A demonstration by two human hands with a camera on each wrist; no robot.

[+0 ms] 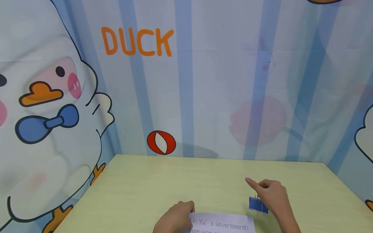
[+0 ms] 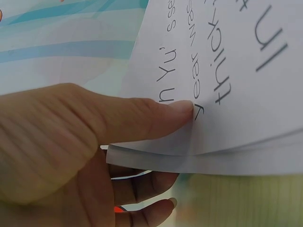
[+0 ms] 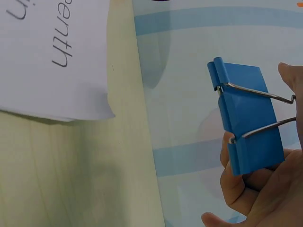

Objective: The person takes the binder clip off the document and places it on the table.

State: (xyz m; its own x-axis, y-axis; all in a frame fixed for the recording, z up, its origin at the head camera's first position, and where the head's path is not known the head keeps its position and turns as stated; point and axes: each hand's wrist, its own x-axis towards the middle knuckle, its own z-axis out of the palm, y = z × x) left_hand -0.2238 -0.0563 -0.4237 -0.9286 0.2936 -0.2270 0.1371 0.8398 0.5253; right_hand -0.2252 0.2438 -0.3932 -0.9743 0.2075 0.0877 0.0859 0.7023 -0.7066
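Observation:
My left hand (image 1: 175, 217) grips the left edge of a few printed paper sheets (image 1: 224, 222). In the left wrist view its thumb (image 2: 147, 118) lies on the printed face and the other fingers are behind the sheets. To the right, my right hand (image 1: 274, 195) holds a blue binder clip (image 1: 256, 205) by its wire handles, so the clip hangs below the fingers. The right wrist view shows the clip (image 3: 251, 118) with its closed mouth facing the paper (image 3: 57, 61), a gap between them.
A pale wood-look table (image 1: 145, 187) spreads under both hands. Behind it hangs a striped cloth (image 1: 204, 81) printed with the word DUCK, a red ball and a large duck (image 1: 43, 155) at the left.

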